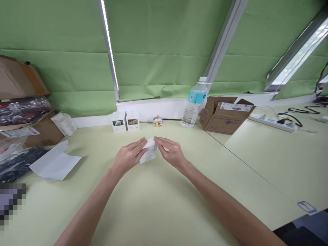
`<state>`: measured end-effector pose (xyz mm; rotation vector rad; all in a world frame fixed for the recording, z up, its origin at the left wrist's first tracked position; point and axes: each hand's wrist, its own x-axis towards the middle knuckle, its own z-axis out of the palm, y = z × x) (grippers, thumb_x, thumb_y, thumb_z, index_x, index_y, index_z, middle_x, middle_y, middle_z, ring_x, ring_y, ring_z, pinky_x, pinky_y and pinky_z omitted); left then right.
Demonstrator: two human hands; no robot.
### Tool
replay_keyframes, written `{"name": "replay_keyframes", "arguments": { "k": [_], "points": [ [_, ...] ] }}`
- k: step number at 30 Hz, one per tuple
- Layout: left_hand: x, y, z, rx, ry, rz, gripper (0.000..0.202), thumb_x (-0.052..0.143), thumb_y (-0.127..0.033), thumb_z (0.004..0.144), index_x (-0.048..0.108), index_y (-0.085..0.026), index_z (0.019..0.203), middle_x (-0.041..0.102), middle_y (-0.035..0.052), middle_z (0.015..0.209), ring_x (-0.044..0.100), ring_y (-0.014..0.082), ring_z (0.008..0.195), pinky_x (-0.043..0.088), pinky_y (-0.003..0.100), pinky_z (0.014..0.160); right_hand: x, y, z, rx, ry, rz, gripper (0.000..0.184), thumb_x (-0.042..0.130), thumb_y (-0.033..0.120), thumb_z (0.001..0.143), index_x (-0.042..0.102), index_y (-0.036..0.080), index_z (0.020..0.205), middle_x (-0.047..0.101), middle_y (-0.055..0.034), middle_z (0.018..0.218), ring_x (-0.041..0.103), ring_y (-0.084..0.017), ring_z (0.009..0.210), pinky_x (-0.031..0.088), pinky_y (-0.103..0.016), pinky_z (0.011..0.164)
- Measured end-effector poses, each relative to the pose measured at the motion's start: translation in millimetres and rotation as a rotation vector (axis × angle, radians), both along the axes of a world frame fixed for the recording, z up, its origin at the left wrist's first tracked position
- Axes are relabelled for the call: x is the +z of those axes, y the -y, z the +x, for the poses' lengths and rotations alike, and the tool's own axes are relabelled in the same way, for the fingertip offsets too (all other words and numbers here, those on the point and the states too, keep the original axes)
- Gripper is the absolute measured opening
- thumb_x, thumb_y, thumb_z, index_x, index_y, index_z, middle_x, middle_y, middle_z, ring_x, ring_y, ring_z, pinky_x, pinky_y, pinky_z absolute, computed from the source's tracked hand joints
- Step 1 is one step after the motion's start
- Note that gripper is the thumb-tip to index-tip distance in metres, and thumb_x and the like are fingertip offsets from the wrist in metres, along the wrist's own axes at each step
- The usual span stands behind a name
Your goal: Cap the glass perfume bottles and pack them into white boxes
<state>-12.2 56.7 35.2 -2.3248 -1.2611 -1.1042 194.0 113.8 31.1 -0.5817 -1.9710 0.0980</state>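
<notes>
In the middle of the table, a small white box (149,154) with printed text on its near face is held between my two hands. My left hand (130,152) grips its left side, fingers over the top edge and thumb on the printed face. At the upper right corner, the fingers and thumb of my right hand (170,151) pinch the box edge. Behind it stand two white boxes with flower pictures, a left one (119,122) and a right one (132,121). Beside them sits a small round ornament (157,121) with gold parts.
A water bottle (194,102) and an open cardboard box (225,116) stand at the back right, with a power strip (273,123) beyond. To the left are a folded white paper (55,162), a white carton (65,123), stacked cardboard boxes (48,128) and bagged items (20,164).
</notes>
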Motion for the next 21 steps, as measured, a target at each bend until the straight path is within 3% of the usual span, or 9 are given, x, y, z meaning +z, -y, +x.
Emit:
{"name": "replay_keyframes", "arguments": {
  "k": [8,21],
  "points": [
    [-8.2,-3.3,0.9,-0.005,0.011,0.058,0.035,0.052,-0.023,0.090,0.054,-0.027,0.125,0.061,0.0017,0.124,0.062,0.0185,0.107,0.056,0.034,0.091,-1.8,-5.9,6.4,-0.025,0.154,0.148,0.030,0.050,0.015,0.089,0.064,0.024,0.115,0.067,-0.0034,0.114,0.065,-0.018,0.101,0.058,-0.033,0.088],
    [-1.7,-1.4,-1.8,0.050,-0.144,0.081,0.032,0.051,-0.023,0.090,0.057,-0.022,0.121,0.062,0.0041,0.122,0.061,0.0191,0.109,0.055,0.032,0.091,-8.0,-12.1,9.4,-0.054,0.289,0.306,0.028,0.050,0.013,0.089,0.063,0.019,0.114,0.066,-0.0067,0.117,0.064,-0.018,0.103,0.057,-0.030,0.088]
  ]
}}
